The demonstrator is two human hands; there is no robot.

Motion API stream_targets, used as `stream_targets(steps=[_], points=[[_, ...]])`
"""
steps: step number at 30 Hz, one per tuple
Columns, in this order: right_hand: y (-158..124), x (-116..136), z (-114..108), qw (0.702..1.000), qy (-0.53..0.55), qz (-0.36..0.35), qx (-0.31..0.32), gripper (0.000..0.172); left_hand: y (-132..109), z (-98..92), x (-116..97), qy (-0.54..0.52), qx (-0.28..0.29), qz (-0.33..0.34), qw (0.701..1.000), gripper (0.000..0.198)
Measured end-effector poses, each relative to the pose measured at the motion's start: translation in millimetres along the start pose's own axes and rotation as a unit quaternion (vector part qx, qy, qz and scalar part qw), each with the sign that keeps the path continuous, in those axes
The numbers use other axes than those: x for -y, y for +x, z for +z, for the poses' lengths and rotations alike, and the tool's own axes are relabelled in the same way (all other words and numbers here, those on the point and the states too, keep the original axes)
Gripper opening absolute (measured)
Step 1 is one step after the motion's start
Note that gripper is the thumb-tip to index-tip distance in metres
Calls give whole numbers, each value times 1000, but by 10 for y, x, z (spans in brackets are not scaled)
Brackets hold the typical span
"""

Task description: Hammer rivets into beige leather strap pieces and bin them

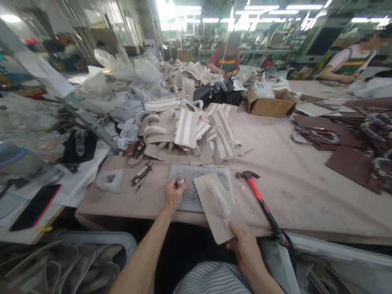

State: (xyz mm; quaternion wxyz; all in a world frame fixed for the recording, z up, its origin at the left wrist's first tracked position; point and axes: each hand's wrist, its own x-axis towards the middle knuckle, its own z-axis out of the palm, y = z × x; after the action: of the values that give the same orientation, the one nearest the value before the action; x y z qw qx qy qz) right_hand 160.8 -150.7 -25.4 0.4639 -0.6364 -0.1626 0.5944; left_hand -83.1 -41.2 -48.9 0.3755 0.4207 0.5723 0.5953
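My left hand (174,194) is closed around a short metal punch (180,180), its round end facing up, over the left part of a pale cutting board (211,170). Dark specks and small holes mark the board's surface. In my right hand (244,244) is a flat beige bag panel (208,204), gripped at its near edge between thumb and fingers. A handle wrapped in white padding (218,200) lies along the panel. The panel is tilted and covers the board's right part. To the right rests a claw hammer (256,190) with a red and black handle.
Beige panels (186,126) with white strips are heaped behind the board. Calipers (141,175) and a small plastic bag (109,180) lie left, a phone (35,207) farther left. Brown panels (346,163) and a cardboard box (269,105) stand right. Two people work across the table.
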Motion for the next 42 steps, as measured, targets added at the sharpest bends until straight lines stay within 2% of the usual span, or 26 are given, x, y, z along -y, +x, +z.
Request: stream_targets(steps=[2,4,8,10,13,16,18,19,20,22,24,25,27,30,32,36,42], points=[[-49,-194,-96,997,53,50,-6,63,11,32,-71,-13,21,-3,1000,31],[-62,-270,-133,994,69,82,4,71,20,119,-164,-13,42,-3,999,34],[-66,-304,-98,991,42,120,37,78,34,449,-318,-40,88,-19,995,38],[-86,-327,-60,987,30,147,58,75,47,635,-326,-68,102,-29,992,39],[-130,-377,-58,978,8,180,101,59,72,834,-241,-105,115,-49,987,40],[-193,-382,-182,957,-46,240,154,39,79,892,-122,-113,118,-69,984,39],[-245,-286,-298,928,-168,256,213,40,73,875,-77,-107,121,-73,984,37],[-265,-193,-340,912,-251,220,238,44,69,862,-68,-104,125,-71,984,35],[-274,-69,-361,896,-334,147,253,47,65,850,-66,-101,130,-67,984,34],[-236,234,-310,863,-441,-77,234,44,59,835,-74,-98,140,-57,984,32],[-110,515,-141,826,-436,-304,187,38,54,831,-83,-95,144,-46,984,31],[-20,609,-28,804,-416,-384,179,38,51,831,-86,-90,145,-41,985,30],[175,662,199,757,-401,-475,202,48,45,832,-91,-74,146,-32,986,30],[395,453,398,682,-460,-510,252,52,33,833,-111,-50,144,-28,988,29],[461,255,400,654,-485,-522,256,51,28,835,-130,-41,142,-28,989,29],[489,65,285,647,-463,-551,252,51,26,839,-155,-30,148,-32,988,31],[481,138,274,657,-451,-545,260,51,32,836,-135,-11,156,-22,987,26]])
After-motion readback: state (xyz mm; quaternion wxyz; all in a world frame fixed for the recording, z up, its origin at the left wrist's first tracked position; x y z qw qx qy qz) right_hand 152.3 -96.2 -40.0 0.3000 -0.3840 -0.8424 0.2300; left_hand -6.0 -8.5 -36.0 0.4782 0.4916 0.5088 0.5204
